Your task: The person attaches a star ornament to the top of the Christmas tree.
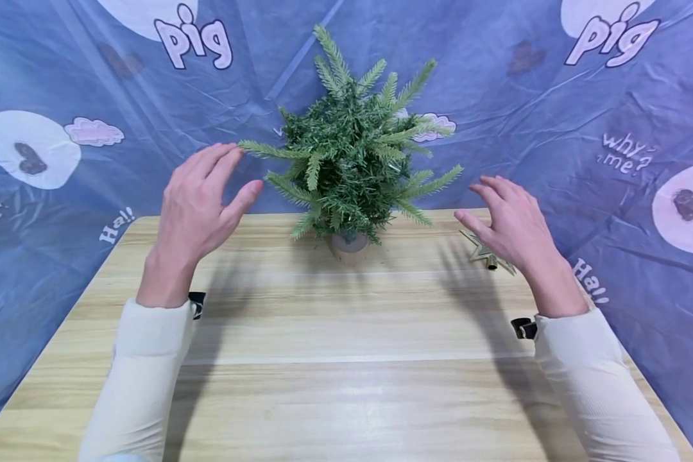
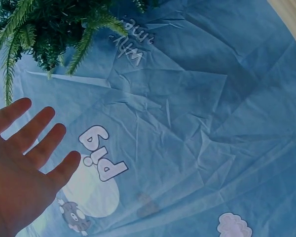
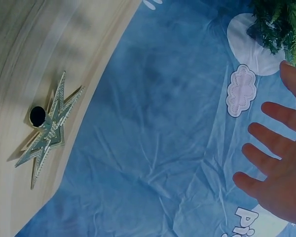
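Observation:
A small artificial Christmas tree (image 1: 352, 154) stands upright on its round base (image 1: 349, 249) at the back middle of the table. My left hand (image 1: 199, 196) is raised to its left, fingers extended, with the fingertips right by a branch tip; the left wrist view shows this hand (image 2: 27, 163) with its palm bare. On the other side, my right hand (image 1: 511, 221) hovers with fingers spread, a gap away from the branches. Below it lies a gold star tree topper (image 1: 491, 260), partly covered by the hand. In the right wrist view the star (image 3: 49, 131) shows its dark socket opening.
The wooden table (image 1: 346, 385) ends just behind the tree. A blue printed cloth (image 1: 254, 77) hangs behind it and along both sides. The star lies close to the table's right back edge.

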Tool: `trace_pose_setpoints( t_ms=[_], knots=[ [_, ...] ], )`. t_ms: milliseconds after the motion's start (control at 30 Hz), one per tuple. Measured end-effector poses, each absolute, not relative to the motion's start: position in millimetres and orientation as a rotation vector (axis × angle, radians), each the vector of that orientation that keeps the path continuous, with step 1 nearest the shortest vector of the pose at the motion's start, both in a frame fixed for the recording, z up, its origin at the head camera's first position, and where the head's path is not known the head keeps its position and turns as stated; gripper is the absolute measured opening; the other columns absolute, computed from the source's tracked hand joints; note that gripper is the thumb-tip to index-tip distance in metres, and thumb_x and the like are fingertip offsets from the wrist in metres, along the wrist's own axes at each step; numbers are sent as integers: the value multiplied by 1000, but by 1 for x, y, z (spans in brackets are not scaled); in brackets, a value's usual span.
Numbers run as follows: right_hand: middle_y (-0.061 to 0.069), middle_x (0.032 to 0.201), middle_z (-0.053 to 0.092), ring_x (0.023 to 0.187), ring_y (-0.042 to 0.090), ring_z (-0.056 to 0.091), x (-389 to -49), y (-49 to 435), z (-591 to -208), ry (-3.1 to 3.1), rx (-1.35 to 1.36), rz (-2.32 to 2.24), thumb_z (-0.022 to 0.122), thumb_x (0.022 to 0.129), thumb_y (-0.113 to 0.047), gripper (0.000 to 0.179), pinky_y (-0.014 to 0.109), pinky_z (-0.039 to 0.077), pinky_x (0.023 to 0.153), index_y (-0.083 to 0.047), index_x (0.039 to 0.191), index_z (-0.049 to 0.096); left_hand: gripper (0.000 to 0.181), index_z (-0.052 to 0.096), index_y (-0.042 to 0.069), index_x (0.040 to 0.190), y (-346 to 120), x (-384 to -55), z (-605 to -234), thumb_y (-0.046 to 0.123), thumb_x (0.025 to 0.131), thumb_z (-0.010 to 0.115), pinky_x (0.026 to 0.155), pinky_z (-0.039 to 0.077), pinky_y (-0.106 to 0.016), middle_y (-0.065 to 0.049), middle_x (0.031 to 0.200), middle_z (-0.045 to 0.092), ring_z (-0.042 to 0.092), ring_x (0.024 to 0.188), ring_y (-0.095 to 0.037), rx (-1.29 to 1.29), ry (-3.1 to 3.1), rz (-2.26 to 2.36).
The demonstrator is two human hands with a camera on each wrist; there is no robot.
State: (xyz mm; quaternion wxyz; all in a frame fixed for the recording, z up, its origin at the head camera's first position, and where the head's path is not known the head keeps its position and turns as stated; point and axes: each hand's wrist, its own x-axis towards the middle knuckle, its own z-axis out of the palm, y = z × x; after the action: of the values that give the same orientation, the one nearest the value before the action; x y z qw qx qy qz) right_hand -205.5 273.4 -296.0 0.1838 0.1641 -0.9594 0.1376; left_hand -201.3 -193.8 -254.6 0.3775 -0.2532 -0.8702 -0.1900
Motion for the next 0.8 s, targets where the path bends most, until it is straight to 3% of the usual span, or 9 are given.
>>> trace_pose_setpoints(
  t_ms=[333, 800],
  knots=[
    [29, 147, 46, 136, 51, 39, -207, 278, -298, -2767, 455, 399, 61, 101, -40, 63, 71, 30, 106, 4, 144, 50, 56, 63, 4, 137, -191, -210, -246, 45, 99, 61, 108, 43, -53, -13, 140, 60, 53, 131, -34, -620, -2198, -541],
    [34, 143, 47, 131, 56, 39, -208, 287, -309, -2867, 398, 464, 61, 101, -39, 64, 71, 30, 105, 3, 148, 46, 70, 61, 7, 140, -180, -215, -229, 62, 98, 53, 103, 44, -55, -15, 135, 64, 55, 127, -35, -660, -2146, -513]
  ],
)
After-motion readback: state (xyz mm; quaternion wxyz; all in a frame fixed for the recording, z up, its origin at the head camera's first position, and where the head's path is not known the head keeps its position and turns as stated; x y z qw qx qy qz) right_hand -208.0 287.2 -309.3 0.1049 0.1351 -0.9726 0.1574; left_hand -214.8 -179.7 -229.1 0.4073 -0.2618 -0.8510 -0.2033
